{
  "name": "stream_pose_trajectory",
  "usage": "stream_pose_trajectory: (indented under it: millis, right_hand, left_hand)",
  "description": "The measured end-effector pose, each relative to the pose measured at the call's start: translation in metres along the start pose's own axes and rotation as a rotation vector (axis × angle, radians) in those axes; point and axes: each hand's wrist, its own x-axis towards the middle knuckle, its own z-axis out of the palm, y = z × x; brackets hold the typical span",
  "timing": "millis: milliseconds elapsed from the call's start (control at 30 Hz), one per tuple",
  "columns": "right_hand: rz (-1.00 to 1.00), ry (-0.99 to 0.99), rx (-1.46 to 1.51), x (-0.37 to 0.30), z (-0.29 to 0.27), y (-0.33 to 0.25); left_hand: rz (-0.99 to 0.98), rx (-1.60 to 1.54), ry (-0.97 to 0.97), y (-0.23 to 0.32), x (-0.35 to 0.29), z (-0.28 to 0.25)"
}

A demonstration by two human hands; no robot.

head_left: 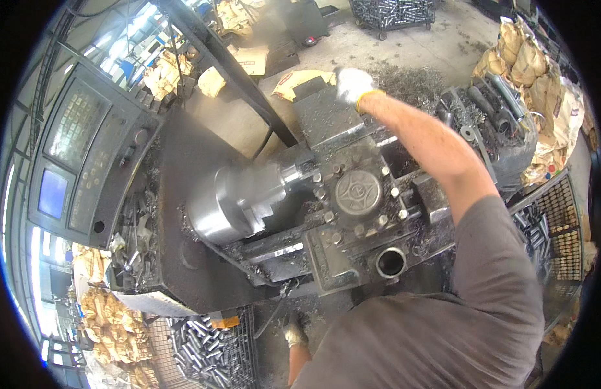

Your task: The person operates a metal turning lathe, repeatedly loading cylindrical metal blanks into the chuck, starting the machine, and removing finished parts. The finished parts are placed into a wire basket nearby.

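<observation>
My right arm reaches across a metal lathe. My right hand (pixel 353 85), in a white glove with a yellow cuff, is at the far end of the dark cross slide (pixel 329 120); its fingers are not distinct. Low in front of the machine hangs my left hand (pixel 295 334) in a soiled glove, near a thin metal rod (pixel 269 316); its fingers are too dark to make out. Between the arms sits the bolted tool turret (pixel 359 192). Left of it is the shiny chuck (pixel 219 206), with a short bright metal workpiece (pixel 290 174) on its turret side.
A control panel (pixel 86 155) with a lit screen stands left. Wire baskets of metal pins (pixel 206 350) sit lower left, at right and far back. Loose tools (pixel 488 107) and metal chips (pixel 411 84) lie beyond my right arm. Brown paper sacks (pixel 553 97) line the right.
</observation>
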Motion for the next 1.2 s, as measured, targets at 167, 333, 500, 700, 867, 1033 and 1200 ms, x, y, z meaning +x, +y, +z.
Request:
stream_pose_trajectory:
  millis: [167, 333, 500, 700, 867, 1033, 1200]
  right_hand:
    - [-0.531, -0.468, 0.173, -0.036, 0.007, -0.085]
    - [-0.566, -0.880, 0.017, -0.044, 0.068, -0.148]
    - [-0.740, -0.923, -0.203, -0.027, 0.082, -0.136]
    - [-0.687, -0.901, -0.104, -0.041, 0.069, -0.143]
    - [-0.643, -0.798, -0.221, -0.048, 0.007, -0.094]
    - [-0.116, -0.137, 0.468, -0.091, -0.032, -0.007]
    - [-0.177, 0.060, 0.284, -0.141, -0.145, -0.072]
  left_hand:
    - [0.060, 0.106, 0.009, 0.012, 0.007, 0.010]
    - [0.210, 0.129, -0.164, 0.059, 0.005, 0.064]
    - [0.619, 0.234, -0.135, 0.101, -0.026, 0.067]
    - [1.293, 0.522, -0.084, 0.320, -0.028, 0.151]
    - [1.577, 1.140, 0.013, 0.392, 0.045, 0.207]
    - [1.785, 0.968, 0.319, 0.328, 0.048, 0.197]
    - [1.810, 0.892, 0.240, 0.301, 0.064, 0.188]
